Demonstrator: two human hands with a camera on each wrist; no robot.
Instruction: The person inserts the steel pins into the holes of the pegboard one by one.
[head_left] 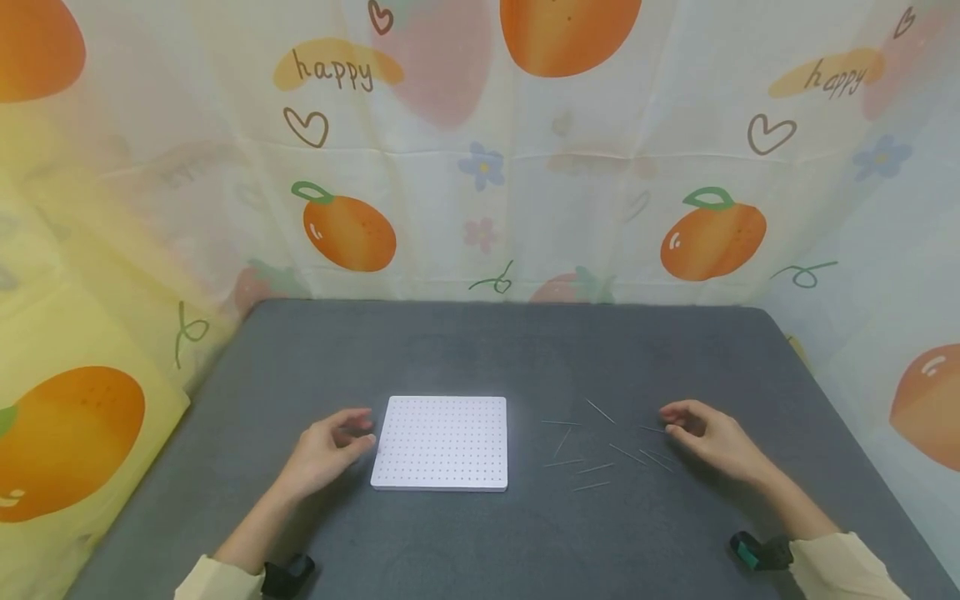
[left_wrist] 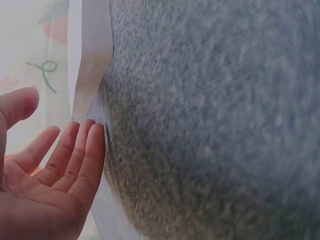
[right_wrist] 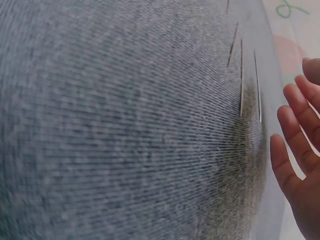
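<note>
A white board (head_left: pixel 442 443) dotted with rows of small holes lies flat on the grey table. My left hand (head_left: pixel 324 450) is beside its left edge, holding nothing, with loosely bent fingers. In the left wrist view the fingertips of that hand (left_wrist: pixel 55 180) come close to the board's side (left_wrist: pixel 92 60); whether they touch it I cannot tell. To the right of the board, several thin metal needles (head_left: pixel 594 486) lie scattered. My right hand (head_left: pixel 712 437) is at the right side of them, relaxed and without anything in it. The right wrist view shows needles (right_wrist: pixel 242 80) near that hand (right_wrist: pixel 305 145).
The grey table (head_left: pixel 525 350) reaches back to a curtain (head_left: pixel 570 208) printed with oranges and hearts, which also hangs along both sides. A dark band with a small device (head_left: pixel 761 552) sits at the right wrist, and another (head_left: pixel 288 575) at the left.
</note>
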